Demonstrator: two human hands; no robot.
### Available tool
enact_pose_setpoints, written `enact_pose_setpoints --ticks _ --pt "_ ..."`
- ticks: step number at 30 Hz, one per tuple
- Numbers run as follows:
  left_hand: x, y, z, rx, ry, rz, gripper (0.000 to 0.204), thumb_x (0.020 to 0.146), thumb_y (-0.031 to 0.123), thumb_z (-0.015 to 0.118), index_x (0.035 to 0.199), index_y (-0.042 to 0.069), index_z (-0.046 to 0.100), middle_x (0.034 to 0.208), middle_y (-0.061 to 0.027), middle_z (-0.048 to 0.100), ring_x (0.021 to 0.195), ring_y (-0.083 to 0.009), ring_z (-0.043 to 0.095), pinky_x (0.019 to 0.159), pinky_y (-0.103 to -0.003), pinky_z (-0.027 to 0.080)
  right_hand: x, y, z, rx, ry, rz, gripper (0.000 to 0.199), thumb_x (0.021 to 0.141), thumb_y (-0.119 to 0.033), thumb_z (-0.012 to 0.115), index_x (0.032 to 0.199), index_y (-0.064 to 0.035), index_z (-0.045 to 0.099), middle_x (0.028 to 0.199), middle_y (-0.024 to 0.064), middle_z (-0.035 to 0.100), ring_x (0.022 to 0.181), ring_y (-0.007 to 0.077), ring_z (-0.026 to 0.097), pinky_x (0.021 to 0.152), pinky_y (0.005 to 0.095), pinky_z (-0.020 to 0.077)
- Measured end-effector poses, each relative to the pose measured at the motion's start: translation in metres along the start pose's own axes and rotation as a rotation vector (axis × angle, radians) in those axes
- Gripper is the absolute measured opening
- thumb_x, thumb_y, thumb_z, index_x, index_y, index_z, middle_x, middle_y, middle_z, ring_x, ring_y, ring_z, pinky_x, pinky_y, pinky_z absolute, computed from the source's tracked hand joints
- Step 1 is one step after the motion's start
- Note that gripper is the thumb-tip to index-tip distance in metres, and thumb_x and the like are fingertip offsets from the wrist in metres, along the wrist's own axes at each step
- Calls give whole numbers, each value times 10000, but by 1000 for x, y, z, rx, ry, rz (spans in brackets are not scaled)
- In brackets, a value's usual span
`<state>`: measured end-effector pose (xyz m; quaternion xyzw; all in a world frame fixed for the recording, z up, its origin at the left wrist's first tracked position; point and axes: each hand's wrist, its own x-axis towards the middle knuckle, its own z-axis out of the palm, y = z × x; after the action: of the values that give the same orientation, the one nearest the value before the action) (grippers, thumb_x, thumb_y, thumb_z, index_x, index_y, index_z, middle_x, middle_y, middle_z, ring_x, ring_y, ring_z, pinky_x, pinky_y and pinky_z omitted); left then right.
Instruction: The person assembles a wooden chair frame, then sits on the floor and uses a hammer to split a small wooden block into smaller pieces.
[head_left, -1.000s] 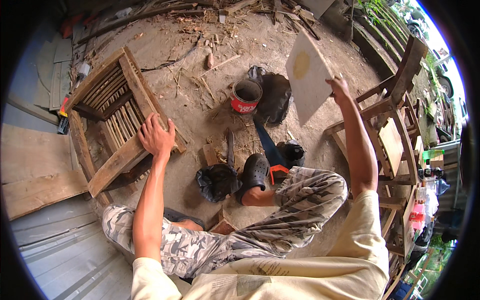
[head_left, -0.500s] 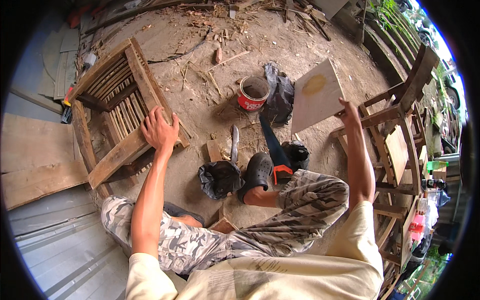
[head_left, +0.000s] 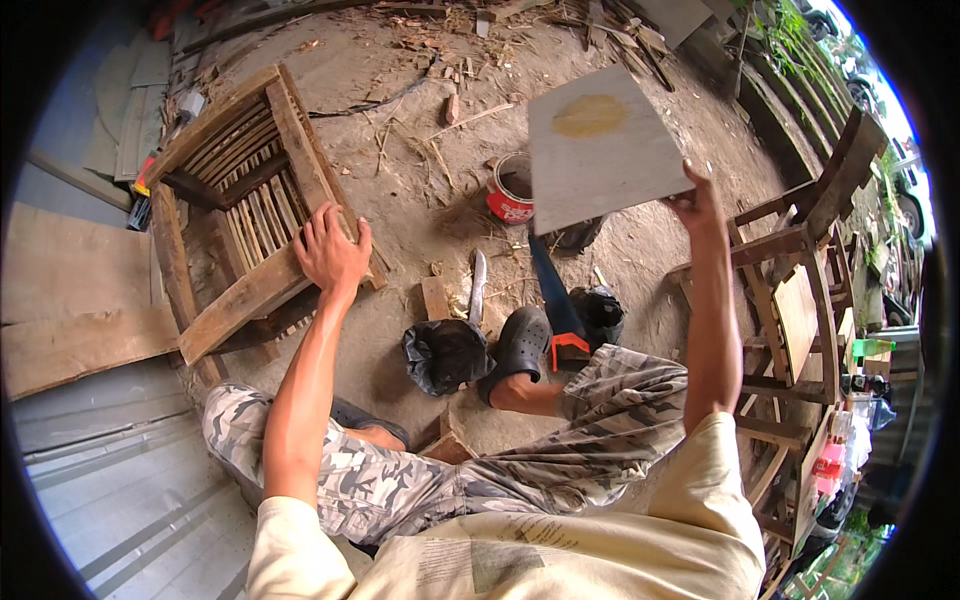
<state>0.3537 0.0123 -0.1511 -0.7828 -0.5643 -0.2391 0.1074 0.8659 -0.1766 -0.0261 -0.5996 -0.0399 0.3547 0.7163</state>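
My left hand [head_left: 333, 250] grips the near corner of a wooden slatted chair frame [head_left: 235, 318], its fingers curled over the rail. The frame lies tipped on the ground at the left. In my right hand [head_left: 697, 200] is a thin, square-cornered plywood board [head_left: 605, 160], pinched by its right edge. A yellowish stain [head_left: 590, 116] marks its face. Beneath the board, a red tin can [head_left: 510, 205] and black plastic are partly hidden. A handsaw [head_left: 557, 300] with an orange handle lies near my shoe, and a machete-like blade [head_left: 479, 285] lies to its left.
Two black plastic bags [head_left: 446, 357] [head_left: 597, 317] sit by my feet. Wooden chairs [head_left: 800, 270] stand at the right. Wood scraps [head_left: 470, 75] litter the far ground. Planks [head_left: 85, 340] and corrugated metal sheet [head_left: 120, 470] lie at the left.
My right hand has swung the board leftward and upward, turning it flatter and covering part of the can and black plastic. My left hand stays on the chair frame.
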Motion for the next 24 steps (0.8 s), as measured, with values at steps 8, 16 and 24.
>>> enact_pose_setpoints --ticks 8,16,24 --pt "1 -3 -7 -39 62 18 435 867 418 603 1123 67 634 1215 -45 599 1123 -227 553 1057 -436 332 -20 228 -40 326 -142 148 464 1007 -284 456 1377 -5 432 1319 146 537 1262 310 500 1089 480 393" --pt "-1 3 -2 -72 4 19 529 877 524 588 1194 102 615 1258 -52 571 1158 -251 523 1038 -473 329 51 306 -147 260 104 382 446 952 -240 591 1338 -45 481 1288 128 561 1181 320 548 1009 525 439" --pt "-5 -49 -35 -608 -142 -45 768 875 635 563 1345 28 546 1441 -169 480 1367 -318 405 1142 -488 290 66 328 -113 -163 351 360 592 925 -388 633 1353 -1 502 1292 180 580 1178 354 573 973 541 455"
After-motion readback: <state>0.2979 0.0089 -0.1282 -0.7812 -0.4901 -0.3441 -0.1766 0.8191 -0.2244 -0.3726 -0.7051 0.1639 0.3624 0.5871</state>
